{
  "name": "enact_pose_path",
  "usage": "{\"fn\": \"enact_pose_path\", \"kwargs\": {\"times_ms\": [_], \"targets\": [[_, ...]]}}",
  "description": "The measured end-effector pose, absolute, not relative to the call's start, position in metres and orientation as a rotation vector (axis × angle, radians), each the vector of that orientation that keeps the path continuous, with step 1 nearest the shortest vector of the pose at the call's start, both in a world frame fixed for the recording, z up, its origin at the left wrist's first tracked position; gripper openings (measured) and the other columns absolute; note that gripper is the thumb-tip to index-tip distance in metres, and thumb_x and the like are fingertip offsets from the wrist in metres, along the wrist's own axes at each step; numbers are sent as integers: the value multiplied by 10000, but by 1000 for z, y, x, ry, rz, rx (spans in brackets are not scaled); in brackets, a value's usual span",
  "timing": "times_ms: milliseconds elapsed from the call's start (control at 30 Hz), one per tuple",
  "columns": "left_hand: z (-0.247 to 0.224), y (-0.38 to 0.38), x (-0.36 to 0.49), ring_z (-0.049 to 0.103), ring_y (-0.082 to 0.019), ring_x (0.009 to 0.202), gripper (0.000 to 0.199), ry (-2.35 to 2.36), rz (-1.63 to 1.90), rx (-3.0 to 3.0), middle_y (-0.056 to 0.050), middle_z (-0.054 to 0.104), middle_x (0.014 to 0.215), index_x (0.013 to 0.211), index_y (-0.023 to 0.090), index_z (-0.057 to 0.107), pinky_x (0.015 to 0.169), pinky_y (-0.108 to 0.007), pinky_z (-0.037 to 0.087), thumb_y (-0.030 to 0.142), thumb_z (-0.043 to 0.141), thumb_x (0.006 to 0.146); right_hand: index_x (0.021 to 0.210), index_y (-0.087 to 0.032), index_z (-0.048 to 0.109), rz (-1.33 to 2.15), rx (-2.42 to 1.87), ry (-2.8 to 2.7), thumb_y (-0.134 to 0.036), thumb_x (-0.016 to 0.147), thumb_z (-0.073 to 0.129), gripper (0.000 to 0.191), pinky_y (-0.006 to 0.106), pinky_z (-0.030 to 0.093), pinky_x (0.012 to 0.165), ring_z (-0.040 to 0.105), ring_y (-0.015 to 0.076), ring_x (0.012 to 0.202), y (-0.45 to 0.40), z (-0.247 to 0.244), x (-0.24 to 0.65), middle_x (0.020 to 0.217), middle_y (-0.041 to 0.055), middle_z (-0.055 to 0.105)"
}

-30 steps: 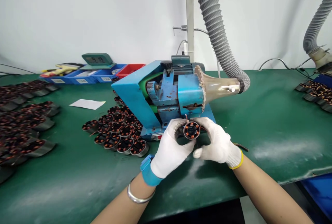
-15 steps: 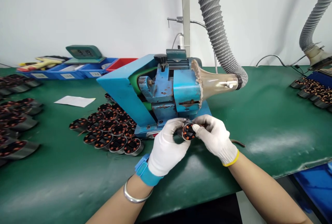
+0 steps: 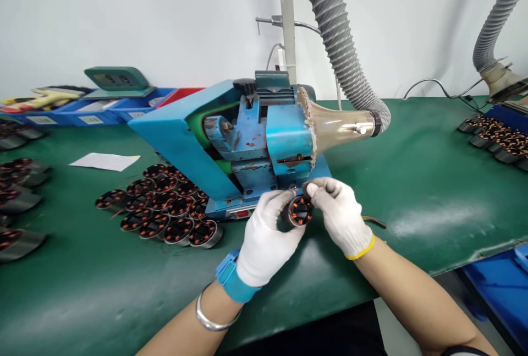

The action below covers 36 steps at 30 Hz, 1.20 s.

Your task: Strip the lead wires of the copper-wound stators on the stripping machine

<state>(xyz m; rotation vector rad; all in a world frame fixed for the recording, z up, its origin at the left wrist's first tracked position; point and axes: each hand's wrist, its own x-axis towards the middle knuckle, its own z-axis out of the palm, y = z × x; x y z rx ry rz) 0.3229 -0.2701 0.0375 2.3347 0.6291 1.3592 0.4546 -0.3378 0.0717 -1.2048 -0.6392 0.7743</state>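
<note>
My left hand (image 3: 268, 235), in a white glove, is closed around a motor stator (image 3: 300, 212), a metal ring with black insulation and copper windings. The stator's open face is turned toward me, in front of the blue machine (image 3: 289, 138). At the stator's upper right edge is my right hand (image 3: 336, 207), gloved with a yellow cuff. Its thumb and forefinger are pinched together, their tips dark, and what lies between them is too small to make out. Left of the machine stand more stators (image 3: 179, 232) in a close group.
A grey hose (image 3: 342, 31) joins the machine's amber funnel (image 3: 342, 125). Further left are a paper slip (image 3: 105, 161), blue bins (image 3: 91, 116) and a clock (image 3: 117, 78). More stators (image 3: 499, 136) sit at the far right. A brown strip (image 3: 375, 222) lies beyond my right wrist.
My right thumb and forefinger have moved off the stator's face to its upper right edge. The left hand still grips the stator. The view has shifted slightly.
</note>
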Motion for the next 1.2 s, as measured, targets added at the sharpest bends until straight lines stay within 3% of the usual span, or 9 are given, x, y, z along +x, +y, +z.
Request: {"fn": "enact_pose_path", "kwargs": {"times_ms": [133,267,333,433,567,833,1000,1200], "targets": [[43,-280,327,668,-194,877,354,630,1296,2290,-46,628,953,980,188,562,786,-322,576,202,740,674,803,-184,640,603,-1066,-441,-463,719,755,313,265,510,635,562,118,604,-342,79,475,657,-30,585],[47,-281,336,684,-204,776,448,932,1189,1924,-33,667,875,981,189,538,710,-349,589,299,794,629,1003,-192,691,692,-1459,-736,-372,679,793,384,322,551,739,655,193,785,-348,82,470,896,35,693],[48,-279,340,696,-216,807,502,928,1181,1765,-45,685,904,1020,184,528,736,-367,596,308,799,616,1100,-195,674,705,-1532,-893,-309,614,824,522,371,551,841,660,244,931,-349,79,456,1048,65,692],[50,-276,342,699,-227,943,525,785,1156,1659,-80,697,1038,1107,182,523,857,-392,587,269,766,649,1134,-183,652,709,-1455,-940,-320,668,779,502,425,531,931,645,274,1037,-345,72,442,1141,99,671],[58,-271,343,702,-242,988,497,689,1088,1575,-104,704,1093,1115,174,545,889,-396,585,293,746,676,1184,-162,617,813,-1280,-906,-352,739,731,498,422,535,948,660,265,1032,-334,69,446,1115,101,688],[79,-261,353,717,-255,886,434,751,1132,1612,-84,733,936,1007,163,589,808,-391,602,307,764,637,1195,-169,631,709,-1209,-1037,-288,857,646,359,372,527,942,652,242,1050,-323,79,457,1117,59,699],[84,-258,351,711,-242,873,367,776,1123,1760,-68,731,919,971,171,601,801,-384,597,326,731,664,1164,-167,660,701,-1233,-1035,-278,844,642,339,333,534,903,659,231,1024,-324,84,457,1076,38,713],[77,-254,352,703,-242,918,447,794,1164,1819,-65,726,967,1029,178,600,849,-385,584,318,763,638,1149,-178,668,737,-1177,-949,-284,845,637,323,336,537,909,656,233,1040,-325,82,456,1073,31,714]]}}
